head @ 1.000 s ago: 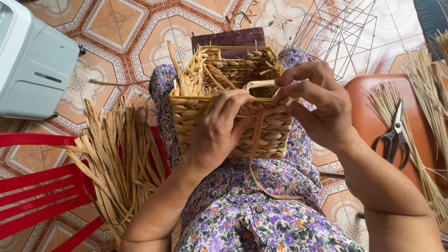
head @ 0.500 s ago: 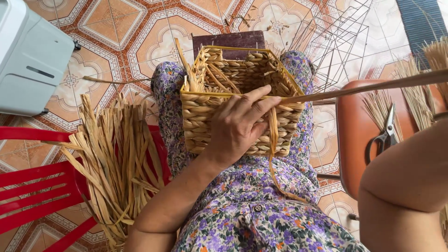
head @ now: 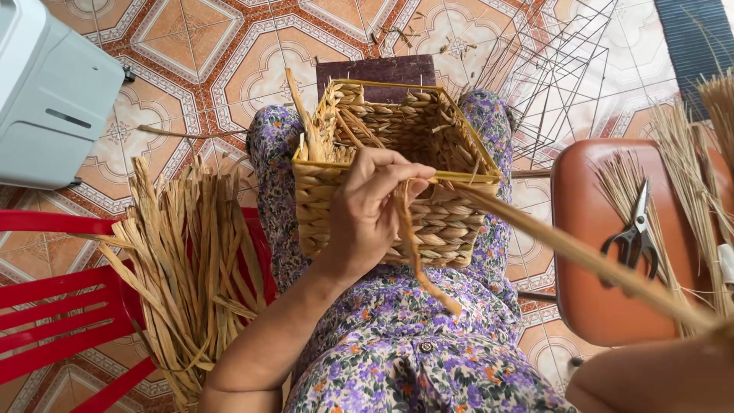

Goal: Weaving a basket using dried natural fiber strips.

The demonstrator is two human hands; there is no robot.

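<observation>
A square woven straw basket (head: 447, 222) with a yellow wire rim rests on my lap, which is covered in purple flowered cloth. My left hand (head: 367, 214) lies over its front wall, fingers pinching a flat straw strand (head: 566, 248) at the rim. From there the strand runs taut down to the lower right, where it meets my blurred right hand (head: 720, 335) at the frame's edge; only that edge and the forearm show. A shorter tail of straw hangs down the basket's front.
A bundle of flat dried straw (head: 183, 260) lies over a red plastic chair (head: 53, 306) on the left. An orange stool (head: 589, 268) on the right carries scissors (head: 634, 237) and thin reeds. A grey machine (head: 53, 92) and wire frames (head: 558, 76) stand on the tiled floor.
My right hand left the basket's rim and drew the strand out, first to the right, now down to the lower right. The left hand stayed on the basket's front.
</observation>
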